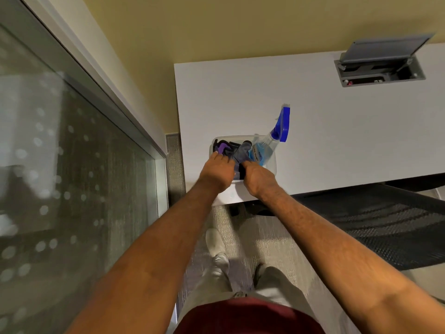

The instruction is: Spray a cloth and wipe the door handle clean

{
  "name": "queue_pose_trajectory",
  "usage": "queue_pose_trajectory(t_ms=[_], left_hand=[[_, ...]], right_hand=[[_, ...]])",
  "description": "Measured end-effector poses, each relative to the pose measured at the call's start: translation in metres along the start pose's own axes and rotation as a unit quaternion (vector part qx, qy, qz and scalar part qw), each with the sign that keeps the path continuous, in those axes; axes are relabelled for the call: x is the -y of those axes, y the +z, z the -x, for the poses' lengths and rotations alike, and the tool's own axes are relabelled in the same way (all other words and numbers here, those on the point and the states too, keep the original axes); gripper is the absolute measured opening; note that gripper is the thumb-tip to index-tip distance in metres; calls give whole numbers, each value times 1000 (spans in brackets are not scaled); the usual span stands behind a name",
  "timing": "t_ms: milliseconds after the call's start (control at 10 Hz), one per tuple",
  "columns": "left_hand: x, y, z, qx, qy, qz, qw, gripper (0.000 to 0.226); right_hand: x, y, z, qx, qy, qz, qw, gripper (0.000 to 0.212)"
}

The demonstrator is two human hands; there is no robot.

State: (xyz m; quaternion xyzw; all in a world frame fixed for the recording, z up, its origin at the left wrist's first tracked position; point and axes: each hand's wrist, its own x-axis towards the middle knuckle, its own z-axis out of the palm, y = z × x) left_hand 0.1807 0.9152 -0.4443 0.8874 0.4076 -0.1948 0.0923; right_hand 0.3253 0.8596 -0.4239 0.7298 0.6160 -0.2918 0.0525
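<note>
A clear plastic bin [273,166] stands near the front left corner of a white table [337,131]. Inside it lie grey cloths [242,150], a purple cloth [222,147] and a clear spray bottle [263,150] of blue liquid with a blue trigger head [284,124] leaning out over the rim. Both my hands reach into the bin. My left hand [218,171] rests on the cloths at the bin's left side. My right hand [258,178] pinches a dark grey cloth at the bin's middle. No door handle is in view.
A frosted glass panel [60,177] in a metal frame runs along the left. An open grey cable box [380,66] sits in the table's far right. A black mesh chair [373,225] stands under the table's front edge at the right. Carpet and my feet lie below.
</note>
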Motion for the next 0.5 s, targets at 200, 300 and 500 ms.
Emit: queue_pose_trajectory(t_ms=[200, 300, 500], left_hand=[[-2, -3, 48, -94, -41, 87, 991, 52], [-8, -10, 86, -99, -101, 94, 985, 57], [-32, -6, 152, -120, -211, 99, 965, 57]], right_hand=[[6, -9, 18, -51, -57, -24, 997, 25], [12, -12, 35, -57, -126, -7, 990, 30], [24, -15, 71, -64, -197, 56, 977, 50]])
